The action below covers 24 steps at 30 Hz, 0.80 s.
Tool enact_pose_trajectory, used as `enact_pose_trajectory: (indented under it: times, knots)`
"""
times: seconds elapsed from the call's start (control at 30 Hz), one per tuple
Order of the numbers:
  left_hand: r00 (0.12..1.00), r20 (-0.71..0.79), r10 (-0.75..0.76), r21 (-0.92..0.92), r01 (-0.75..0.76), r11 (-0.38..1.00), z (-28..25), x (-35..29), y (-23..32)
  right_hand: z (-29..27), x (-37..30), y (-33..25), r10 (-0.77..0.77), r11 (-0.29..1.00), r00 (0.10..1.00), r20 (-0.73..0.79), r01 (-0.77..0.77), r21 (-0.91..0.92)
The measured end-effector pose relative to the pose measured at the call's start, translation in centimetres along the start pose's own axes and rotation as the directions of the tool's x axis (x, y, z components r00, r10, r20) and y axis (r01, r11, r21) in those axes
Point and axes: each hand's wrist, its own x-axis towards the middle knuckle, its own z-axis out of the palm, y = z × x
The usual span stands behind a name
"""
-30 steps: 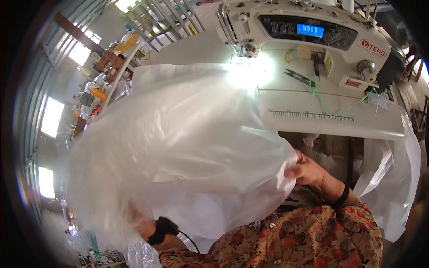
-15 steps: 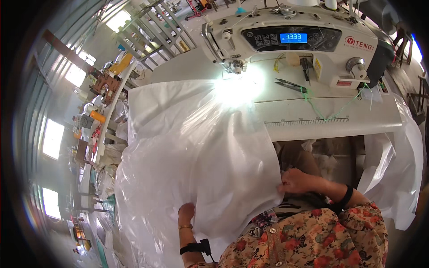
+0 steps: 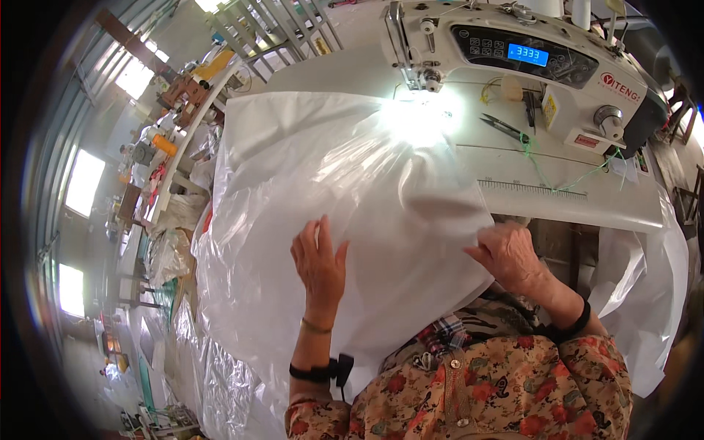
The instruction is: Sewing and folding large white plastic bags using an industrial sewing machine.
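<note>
A large sheet of white, glossy plastic-like material (image 3: 293,183) lies gathered under the lit needle area of a white sewing machine (image 3: 506,44), spreading down toward my lap. My left hand (image 3: 320,264) is over the middle of the sheet, fingers apart and holding nothing; whether it touches the sheet I cannot tell. By the sheet's right edge is my right hand (image 3: 507,253), with bent fingers and its thumb held away from them. Nothing shows between that thumb and the fingers. Glare from the machine's lamp hides the needle and presser foot.
Black thread snips (image 3: 504,128) and green thread (image 3: 543,172) lie on the machine bed, behind a printed ruler scale (image 3: 532,189). More white sheeting (image 3: 631,293) hangs at the right. Along the left stands a long cluttered table (image 3: 176,161); metal racks (image 3: 282,33) are at the back.
My left hand has moved up over the sheet and spread its fingers. The right hand has risen along the sheet's edge, its thumb now apart. The view has shifted, with the machine farther right.
</note>
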Motion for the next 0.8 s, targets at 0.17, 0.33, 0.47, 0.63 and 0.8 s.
enact_pose_trajectory:
  times: [0.17, 0.33, 0.47, 0.63, 0.8]
  knots:
    - [0.999, -0.008, 0.05, 0.01, -0.05, 0.999, 1.4, 2.2, -2.3, 3.3, 5.4, -4.7, -0.449, 0.879, 0.868, -0.212, 0.472, 0.068]
    - [0.996, -0.033, 0.08, -0.196, -0.085, 0.977, -3.1, 3.7, -1.1, 7.4, 6.5, -2.4, -0.308, 0.914, 0.734, 0.606, 0.406, -0.027]
    - [0.966, 0.26, 0.009, -0.34, 0.083, 0.937, -6.5, 3.2, 2.2, 5.8, 7.7, -1.9, -0.076, 0.924, 0.894, 0.441, -0.103, 0.368]
    - [0.905, 0.357, 0.231, -0.471, -0.039, 0.881, -5.3, 0.2, 7.1, 5.6, 8.2, -3.2, 0.246, -0.101, 0.922, 0.299, -0.283, 0.954]
    - [0.574, 0.524, 0.629, -0.625, -0.243, 0.742, -4.8, -1.9, 10.7, 8.1, 5.1, -2.6, 0.257, -0.144, 0.847, 0.465, -0.442, 0.885]
